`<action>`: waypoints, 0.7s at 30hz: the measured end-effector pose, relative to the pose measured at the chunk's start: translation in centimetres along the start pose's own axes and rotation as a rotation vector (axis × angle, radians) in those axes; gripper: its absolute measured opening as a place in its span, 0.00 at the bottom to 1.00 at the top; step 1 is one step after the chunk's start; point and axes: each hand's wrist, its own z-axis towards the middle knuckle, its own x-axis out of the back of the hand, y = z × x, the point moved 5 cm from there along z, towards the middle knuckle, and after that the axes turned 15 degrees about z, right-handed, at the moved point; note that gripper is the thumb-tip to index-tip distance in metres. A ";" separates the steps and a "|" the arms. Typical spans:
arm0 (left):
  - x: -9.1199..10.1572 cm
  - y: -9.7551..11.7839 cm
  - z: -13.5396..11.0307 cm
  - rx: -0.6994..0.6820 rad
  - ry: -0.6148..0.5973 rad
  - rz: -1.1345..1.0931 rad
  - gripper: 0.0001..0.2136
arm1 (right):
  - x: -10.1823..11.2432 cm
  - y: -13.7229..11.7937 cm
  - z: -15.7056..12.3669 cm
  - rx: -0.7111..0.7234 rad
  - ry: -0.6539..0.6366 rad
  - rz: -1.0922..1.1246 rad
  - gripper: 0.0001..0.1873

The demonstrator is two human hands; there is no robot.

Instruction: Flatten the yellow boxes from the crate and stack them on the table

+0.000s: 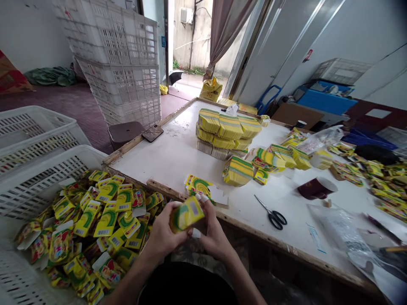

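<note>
Both my hands hold one small yellow-and-green carton [186,214] just in front of the table's near edge. My left hand [163,233] grips its left side with fingers curled round it. My right hand [213,233] closes on its right side, with taped fingertips on its top. A few flat yellow-green carton blanks [199,185] lie on the white table [171,152] right behind my hands. To my left a white crate [47,169] holds several folded cartons [104,216] in a loose heap.
Bundled stacks of flat blanks [227,131] stand mid-table, with looser piles [280,159] to their right. Black scissors [273,216], a dark red tape roll [316,187], plastic bags [343,231] and a phone [152,132] lie on the table. Stacked white crates [117,55] stand behind, a stool [125,132] beside them.
</note>
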 end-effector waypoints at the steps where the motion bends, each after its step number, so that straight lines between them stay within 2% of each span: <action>1: 0.6 -1.1 0.0 0.124 0.134 -0.214 0.25 | 0.6 0.6 0.5 -0.013 0.028 -0.038 0.41; 3: 1.5 -3.4 -0.4 0.365 0.425 -0.580 0.20 | 2.6 1.7 1.8 -0.058 0.136 -0.222 0.34; 4: 1.6 -4.3 -0.6 0.453 0.528 -0.686 0.17 | 3.8 2.2 2.4 -0.086 0.212 -0.350 0.30; 5: 1.5 -4.9 -0.8 0.522 0.575 -0.745 0.16 | 4.9 2.7 3.1 -0.104 0.262 -0.423 0.28; 6: 1.2 -5.3 -0.8 0.577 0.573 -0.771 0.15 | 5.7 3.1 3.6 -0.115 0.289 -0.478 0.26; 9: -0.3 -5.4 -1.1 0.685 0.448 -0.819 0.11 | 6.6 4.0 4.8 -0.110 0.279 -0.525 0.24; 11: -1.1 -5.0 -1.3 0.665 0.379 -0.831 0.09 | 6.6 4.3 5.1 -0.095 0.266 -0.534 0.22; 13: -1.5 -4.4 -1.3 0.585 0.339 -0.815 0.10 | 6.5 4.3 5.1 -0.080 0.267 -0.522 0.23; 17: -2.4 -3.4 -1.2 0.442 0.266 -0.769 0.24 | 5.9 3.1 4.7 -0.052 0.310 -0.450 0.25; 19: -2.9 -2.7 -1.2 0.372 0.264 -0.761 0.27 | 5.0 2.1 3.9 -0.037 0.323 -0.361 0.25; 21: -3.3 -1.6 -0.9 0.285 0.276 -0.789 0.28 | 3.3 1.0 2.8 -0.036 0.276 -0.160 0.27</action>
